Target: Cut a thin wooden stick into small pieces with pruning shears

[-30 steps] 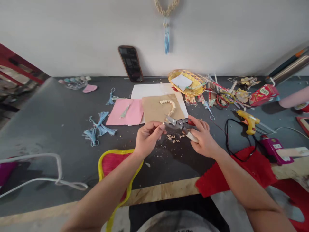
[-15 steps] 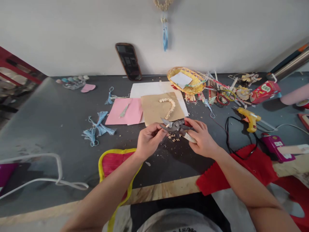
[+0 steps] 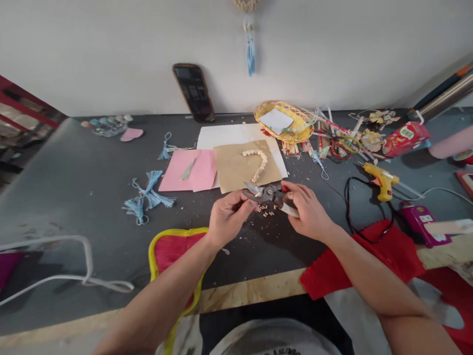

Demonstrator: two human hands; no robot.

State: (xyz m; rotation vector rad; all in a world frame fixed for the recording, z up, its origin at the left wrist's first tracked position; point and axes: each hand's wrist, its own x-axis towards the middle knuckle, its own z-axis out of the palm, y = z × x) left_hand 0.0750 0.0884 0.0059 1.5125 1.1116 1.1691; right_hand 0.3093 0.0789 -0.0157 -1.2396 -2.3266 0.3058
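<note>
My right hand point(image 3: 309, 212) is wrapped round the handles of a pair of pruning shears point(image 3: 272, 192), whose blades are parted and point left. My left hand point(image 3: 228, 217) pinches a small pale wooden stick point(image 3: 257, 195), mostly hidden by the fingers, with its end between the blades. Below the shears, several short cut bits of stick point(image 3: 266, 212) lie on the dark table. Just beyond, similar beige pieces form a curved row point(image 3: 263, 160) on a sheet of brown paper point(image 3: 231, 165).
Pink paper point(image 3: 173, 172) and blue tassels point(image 3: 151, 192) lie to the left. A yellow basket point(image 3: 305, 130) stands at the back near a phone point(image 3: 194, 91) leaning on the wall. On the right are a yellow glue gun point(image 3: 384, 180), its cord and a red cloth point(image 3: 391, 251).
The shears' blades have tipped slightly and stay parted around the stick. Both hands keep nearly the same place; the whole view has shifted a little.
</note>
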